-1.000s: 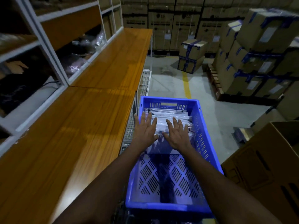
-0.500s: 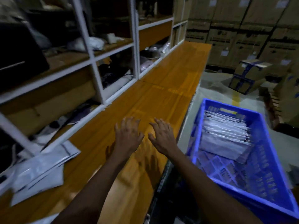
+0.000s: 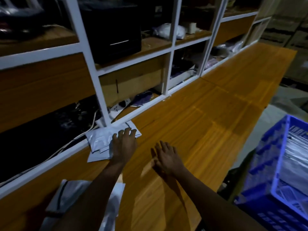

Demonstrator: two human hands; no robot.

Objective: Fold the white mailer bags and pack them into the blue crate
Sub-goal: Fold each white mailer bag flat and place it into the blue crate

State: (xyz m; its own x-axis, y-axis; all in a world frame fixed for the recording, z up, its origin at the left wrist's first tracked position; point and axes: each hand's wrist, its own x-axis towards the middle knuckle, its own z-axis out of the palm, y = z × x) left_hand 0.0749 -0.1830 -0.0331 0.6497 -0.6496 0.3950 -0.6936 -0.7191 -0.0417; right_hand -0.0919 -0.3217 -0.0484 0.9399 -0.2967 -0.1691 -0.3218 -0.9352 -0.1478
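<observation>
A small pile of white mailer bags [image 3: 100, 142] lies on the wooden counter [image 3: 208, 117] against the white shelf frame. My left hand [image 3: 123, 144] rests on the pile's right part, fingertips bent down onto the top bag. My right hand [image 3: 166, 157] hovers over bare counter to the right of the pile, fingers spread and holding nothing. More white mailer bags [image 3: 70, 197] lie near the counter's front left, partly under my left forearm. The blue crate [image 3: 275, 172] stands at the right, below counter level, with folded white bags [image 3: 295, 157] stacked inside.
A white-framed shelf unit [image 3: 90, 64] runs along the back of the counter, holding a black box [image 3: 115, 25], plastic-wrapped items and cables. A white cable [image 3: 66, 144] trails along the lowest shelf. Cardboard cartons [image 3: 280, 34] stand at the far right.
My view swung left from the crate to the counter. Both hands left the bags in the crate and crossed over the counter. My left hand has landed on the pile of mailer bags.
</observation>
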